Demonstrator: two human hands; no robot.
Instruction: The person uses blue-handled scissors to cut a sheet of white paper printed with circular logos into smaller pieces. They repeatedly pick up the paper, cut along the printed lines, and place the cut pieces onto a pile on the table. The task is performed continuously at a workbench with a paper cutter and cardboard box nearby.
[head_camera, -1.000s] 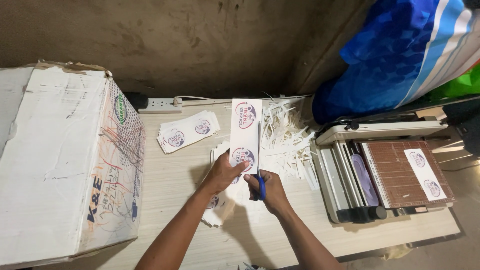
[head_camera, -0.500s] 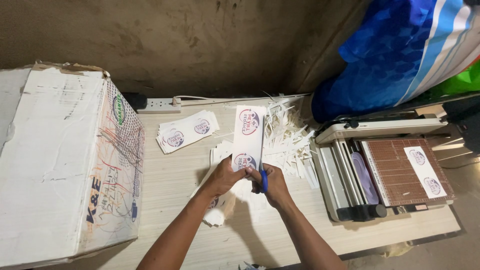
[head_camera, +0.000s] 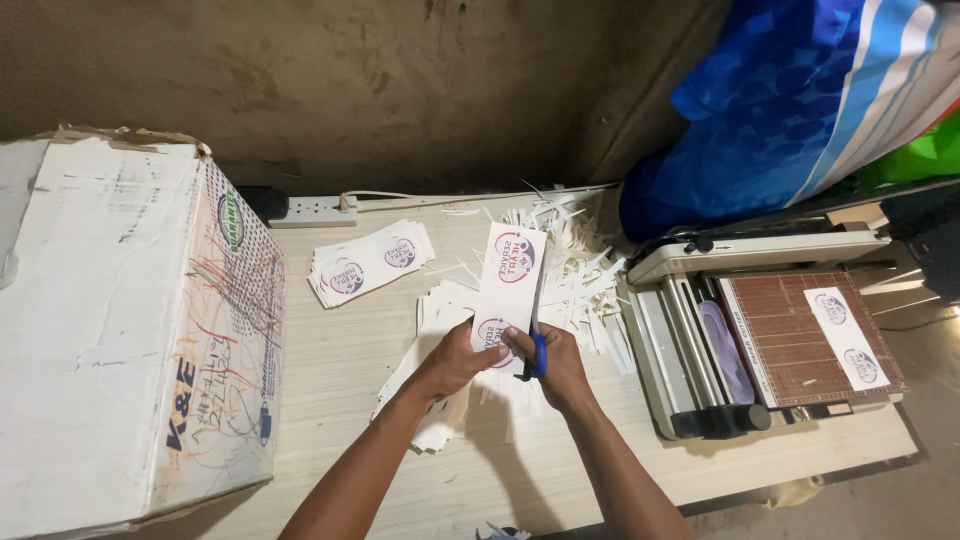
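Far left of the hands, a large worn white cardboard box (head_camera: 130, 330) stands on the pale wooden desk (head_camera: 340, 370). The left hand (head_camera: 455, 360) pinches the lower end of a long white paper strip printed with round labels (head_camera: 510, 290), held upright between both hands. The right hand (head_camera: 560, 365) grips blue-handled scissors (head_camera: 537, 355) against the strip. Right of the hands sits a grey paper cutter with a brown grid board (head_camera: 770, 340).

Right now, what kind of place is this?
Probably a small print-finishing workspace: a paper trimmer on the wooden table, a stack of printed labels, and paper offcuts piled by the wall.
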